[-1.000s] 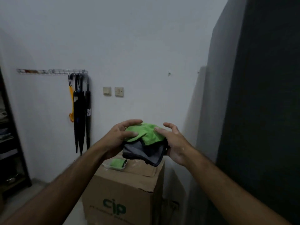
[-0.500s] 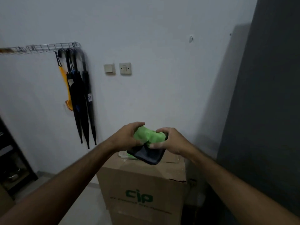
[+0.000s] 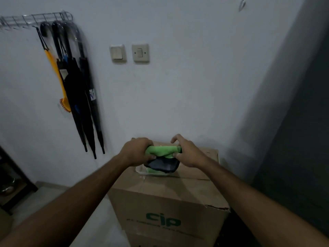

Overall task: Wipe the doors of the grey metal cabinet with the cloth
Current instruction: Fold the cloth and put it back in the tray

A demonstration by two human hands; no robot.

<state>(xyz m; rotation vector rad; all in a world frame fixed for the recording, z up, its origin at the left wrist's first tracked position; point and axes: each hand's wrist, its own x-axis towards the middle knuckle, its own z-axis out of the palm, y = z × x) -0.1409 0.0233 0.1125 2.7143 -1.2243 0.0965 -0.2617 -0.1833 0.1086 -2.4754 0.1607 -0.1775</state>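
Above the cardboard box [image 3: 169,198] both hands — left hand [image 3: 137,151], right hand [image 3: 187,152] — grip the green-and-grey cloth [image 3: 162,156] at its ends, probably folding it into a pad for wiping; the grey cabinet [image 3: 306,122] stands right.

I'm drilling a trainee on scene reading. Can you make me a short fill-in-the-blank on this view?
1. Both hands hold a cloth that is grey and ____.
2. The cloth is above a cardboard ____.
3. The left hand and right hand grip its ____ part.
4. Folded umbrellas hang from a wire ____.

Missing words: green; box; green; rack
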